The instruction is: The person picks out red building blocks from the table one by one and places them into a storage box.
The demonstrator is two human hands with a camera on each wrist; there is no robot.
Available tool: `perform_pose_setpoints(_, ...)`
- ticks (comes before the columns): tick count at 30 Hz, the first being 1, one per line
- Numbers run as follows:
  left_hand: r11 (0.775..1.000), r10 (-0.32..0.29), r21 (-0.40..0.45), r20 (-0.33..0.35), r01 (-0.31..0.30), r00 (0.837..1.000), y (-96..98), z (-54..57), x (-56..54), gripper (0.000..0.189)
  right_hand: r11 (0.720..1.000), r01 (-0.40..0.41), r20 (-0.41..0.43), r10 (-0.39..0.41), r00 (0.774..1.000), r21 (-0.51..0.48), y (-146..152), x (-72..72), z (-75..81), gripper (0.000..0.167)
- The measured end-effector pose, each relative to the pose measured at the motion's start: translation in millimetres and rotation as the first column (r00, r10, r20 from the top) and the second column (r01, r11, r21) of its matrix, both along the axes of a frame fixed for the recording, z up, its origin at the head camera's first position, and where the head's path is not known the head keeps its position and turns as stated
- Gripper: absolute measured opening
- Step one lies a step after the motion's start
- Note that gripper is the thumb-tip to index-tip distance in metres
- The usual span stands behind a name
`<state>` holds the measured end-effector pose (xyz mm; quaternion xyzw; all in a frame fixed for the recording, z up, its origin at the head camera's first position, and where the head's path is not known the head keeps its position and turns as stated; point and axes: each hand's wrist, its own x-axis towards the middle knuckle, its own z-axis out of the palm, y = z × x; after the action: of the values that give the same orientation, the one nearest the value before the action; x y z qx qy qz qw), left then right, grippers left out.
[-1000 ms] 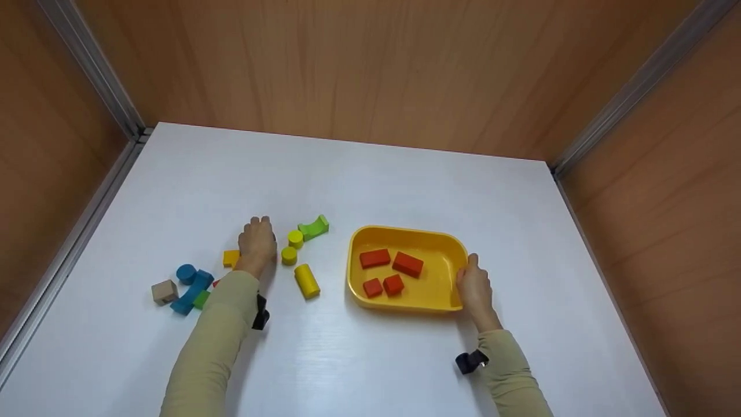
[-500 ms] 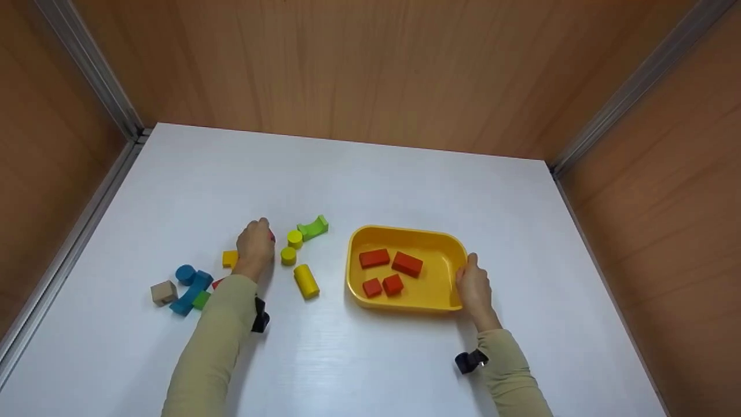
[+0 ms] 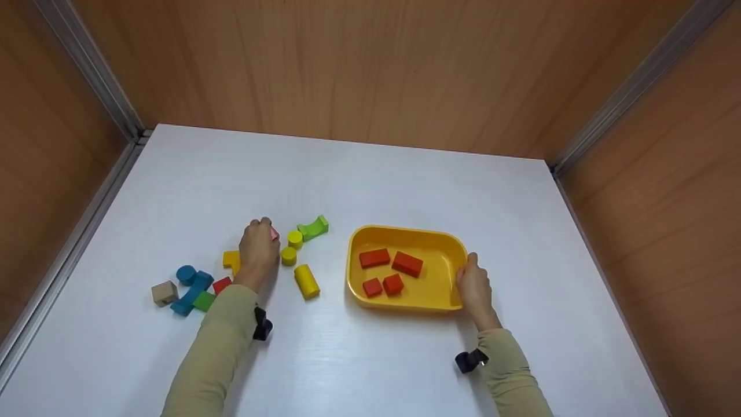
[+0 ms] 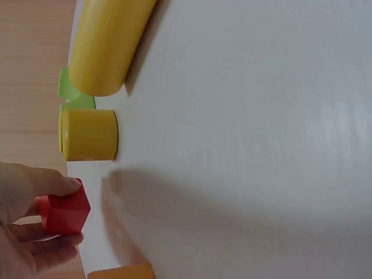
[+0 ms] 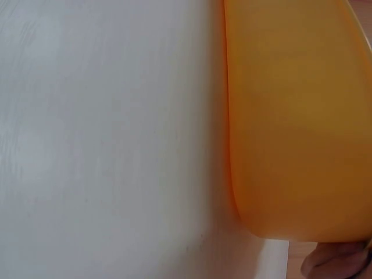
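**Hands: red cube pinched, tray steadied**

Left hand (image 3: 257, 250) pinches my red cube (image 4: 65, 214) just off the table (image 3: 370, 174), beside the yellow cylinders. Right hand (image 3: 476, 288) grips the yellow tray (image 3: 405, 233) rim. Step: pickup. Next, judged: carry cube over the rim, beside four red blocks (image 3: 389, 270).

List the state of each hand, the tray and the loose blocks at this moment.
Left hand: pinches a small red cube block.
Right hand: holds the rim of the yellow plastic tray.
Yellow plastic tray: on the table, four red blocks inside.
Long yellow cylinder: lying on its side.
Two short yellow cylinders: upright.
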<state>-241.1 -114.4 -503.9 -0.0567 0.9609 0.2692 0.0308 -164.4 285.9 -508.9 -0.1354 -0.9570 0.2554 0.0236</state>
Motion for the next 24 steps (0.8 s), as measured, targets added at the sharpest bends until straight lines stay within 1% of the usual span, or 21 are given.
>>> perform_pose_setpoints(4, 0.999, 0.0, 0.034, -0.048, 0.002, 0.999, 4.8, 4.8, 3.0, 0.046, 1.0, -0.009, -0.024, 0.009, 1.0, 0.03, 0.1, 0.7, -0.9, 0.016)
perform_pose_setpoints(6, 0.998, 0.003, 0.06, -0.061, 0.001, 0.998, 7.4, 7.5, 4.3, 0.046, 1.0, -0.004, -0.023, 0.005, 1.0, 0.026, 0.1, 0.8, -0.7, 0.016)
perform_pose_setpoints(9, 0.994, 0.01, 0.105, -0.063, -0.003, 0.998, 10.9, 11.7, 6.4, 0.046, 1.0, -0.001, -0.016, 0.001, 1.0, 0.02, -0.2, 0.9, -0.4, 0.017)
perform_pose_setpoints(12, 0.99, 0.021, 0.14, -0.093, -0.008, 0.995, 15.6, 17.2, 9.8, 0.044, 1.0, 0.001, -0.009, -0.001, 1.0, 0.019, -0.5, 0.7, -0.4, 0.017)
perform_pose_setpoints(15, 0.988, 0.025, 0.154, -0.155, -0.001, 0.988, 22.8, 22.0, 13.4, 0.042, 1.0, 0.006, -0.006, -0.006, 1.0, 0.02, 0.1, 0.3, -0.2, 0.017)
perform_pose_setpoints(18, 0.985, 0.025, 0.172, -0.223, 0.014, 0.974, 31.2, 26.1, 17.1, 0.04, 1.0, 0.015, 0.006, -0.015, 1.0, 0.006, 0.2, -0.6, 0.5, 0.018)
perform_pose_setpoints(20, 0.981, 0.021, 0.19, -0.249, 0.028, 0.968, 37.1, 29.3, 19.6, 0.04, 1.0, 0.019, 0.018, -0.019, 1.0, -0.005, 0.1, -1.0, 0.6, 0.018)
perform_pose_setpoints(24, 0.975, 0.011, 0.218, -0.274, 0.05, 0.962, 49.2, 35.1, 23.3, 0.04, 0.999, 0.027, 0.041, -0.026, 0.999, -0.024, 0.3, -1.3, 0.4, 0.019)
